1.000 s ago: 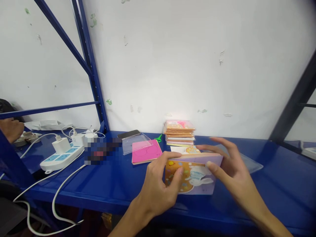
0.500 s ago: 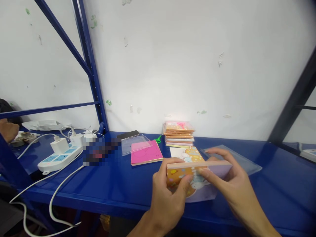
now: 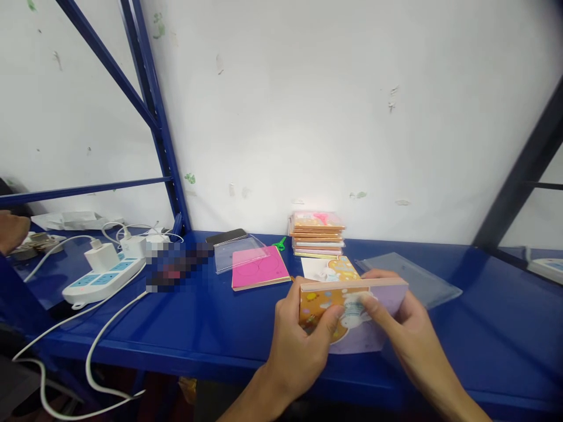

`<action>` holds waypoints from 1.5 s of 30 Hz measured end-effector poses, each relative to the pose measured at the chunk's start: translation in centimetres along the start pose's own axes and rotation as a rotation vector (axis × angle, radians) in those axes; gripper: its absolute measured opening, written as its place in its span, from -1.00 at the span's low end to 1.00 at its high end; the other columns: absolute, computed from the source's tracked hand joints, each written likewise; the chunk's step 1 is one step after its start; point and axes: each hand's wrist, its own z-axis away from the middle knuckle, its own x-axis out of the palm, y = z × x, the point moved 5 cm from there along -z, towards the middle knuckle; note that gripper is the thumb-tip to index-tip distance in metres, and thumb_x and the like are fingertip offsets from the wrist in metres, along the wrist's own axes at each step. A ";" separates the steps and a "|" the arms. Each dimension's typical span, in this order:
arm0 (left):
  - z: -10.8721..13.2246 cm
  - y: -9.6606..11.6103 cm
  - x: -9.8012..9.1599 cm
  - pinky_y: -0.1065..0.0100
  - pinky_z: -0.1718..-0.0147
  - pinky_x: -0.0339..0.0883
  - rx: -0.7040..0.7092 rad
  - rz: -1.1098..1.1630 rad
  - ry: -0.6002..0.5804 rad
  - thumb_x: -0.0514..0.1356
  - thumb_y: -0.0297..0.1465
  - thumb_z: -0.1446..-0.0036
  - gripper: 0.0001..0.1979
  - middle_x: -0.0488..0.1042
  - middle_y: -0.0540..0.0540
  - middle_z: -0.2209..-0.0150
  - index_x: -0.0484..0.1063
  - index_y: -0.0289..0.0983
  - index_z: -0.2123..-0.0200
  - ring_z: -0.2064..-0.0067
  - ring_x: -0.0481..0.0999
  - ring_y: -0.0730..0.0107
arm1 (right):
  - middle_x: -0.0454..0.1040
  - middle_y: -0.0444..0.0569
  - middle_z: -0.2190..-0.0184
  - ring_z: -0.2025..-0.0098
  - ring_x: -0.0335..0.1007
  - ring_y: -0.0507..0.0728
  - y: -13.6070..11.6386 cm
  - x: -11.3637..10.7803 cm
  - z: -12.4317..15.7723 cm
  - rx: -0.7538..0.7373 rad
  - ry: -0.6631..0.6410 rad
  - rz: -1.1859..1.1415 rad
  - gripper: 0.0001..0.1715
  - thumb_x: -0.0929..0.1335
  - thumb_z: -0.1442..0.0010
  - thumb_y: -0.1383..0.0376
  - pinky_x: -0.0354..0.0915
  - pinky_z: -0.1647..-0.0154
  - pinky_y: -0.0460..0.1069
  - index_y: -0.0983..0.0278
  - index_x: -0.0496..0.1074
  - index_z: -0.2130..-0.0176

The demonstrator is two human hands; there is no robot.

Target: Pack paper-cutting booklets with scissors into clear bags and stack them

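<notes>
Both hands hold one notebook (image 3: 358,328) with an orange and lilac cartoon cover, tilted up above the blue table's front part. My left hand (image 3: 303,334) grips its left end, thumb on the cover. At the right end, my right hand (image 3: 402,322) is closed round the notebook, thumb pressed on the front and fingers behind. Just beyond it lies a white and orange printed cover or sheet (image 3: 341,269), partly hidden by the notebook. A clear plastic sleeve (image 3: 413,278) rests flat beside my right hand.
Behind stands a stack of notebooks (image 3: 319,234). Left of it are green scissors (image 3: 280,244), a pink notebook (image 3: 259,268), a clear sleeve (image 3: 224,258) and a phone (image 3: 226,236). A power strip (image 3: 103,275) with white cables sits far left, near another person's hand (image 3: 13,231).
The fingers of my right hand have come down from above the notebook's top edge and now wrap behind its right end. My left hand keeps its grip.
</notes>
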 end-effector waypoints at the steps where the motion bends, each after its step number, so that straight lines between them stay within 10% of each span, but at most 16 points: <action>1: 0.0 -0.1 0.0 0.33 0.19 0.54 -0.009 0.005 0.003 0.33 -0.28 -0.21 -0.81 0.64 -0.03 0.21 0.46 -0.20 0.15 0.22 0.64 0.27 | 0.65 0.01 0.16 0.20 0.59 0.29 0.5 0.0 0.0 0.034 -0.005 -0.010 -0.42 0.50 -0.07 -0.11 0.51 0.30 0.04 0.16 0.46 0.06; 19: -1.6 -0.9 -1.4 0.26 0.24 0.57 -0.261 0.209 0.147 0.40 -0.17 -0.10 -0.54 0.65 -0.21 0.09 0.44 -0.31 0.03 0.17 0.69 0.12 | 0.60 0.08 -0.07 -0.10 0.52 0.39 2.6 0.7 -0.1 0.166 -0.353 0.040 -0.37 0.39 -0.27 -0.08 0.46 -0.09 0.22 0.21 0.48 -0.16; 33: -2.8 3.9 -6.6 0.33 0.35 0.56 -0.099 0.187 0.310 0.46 -0.24 0.01 -0.46 0.63 -0.17 0.10 0.44 -0.25 -0.03 0.26 0.68 0.18 | 0.52 0.08 -0.17 -0.18 0.45 0.35 3.0 0.0 0.0 0.150 -0.359 0.028 -0.34 0.36 -0.33 -0.04 0.44 -0.12 0.22 0.18 0.35 -0.28; 38: -4.7 7.4 -6.2 0.30 0.37 0.51 -0.065 -0.093 0.121 0.37 -0.19 -0.09 -0.64 0.63 -0.14 0.21 0.46 -0.23 0.10 0.31 0.64 0.19 | 0.55 0.09 -0.12 -0.13 0.50 0.32 2.9 0.1 -0.1 0.132 -0.362 0.056 -0.39 0.36 -0.31 -0.06 0.43 -0.11 0.18 0.22 0.44 -0.19; 45: -10.4 13.9 2.1 0.33 0.37 0.29 0.286 -0.711 -0.651 0.19 -0.34 -0.16 -0.91 0.58 -0.05 0.28 0.49 -0.19 0.29 0.34 0.51 0.30 | 0.58 0.02 -0.06 -0.10 0.50 0.31 2.1 0.3 -0.1 0.053 -0.348 0.134 -0.49 0.35 -0.32 -0.07 0.40 -0.10 0.12 0.17 0.52 -0.07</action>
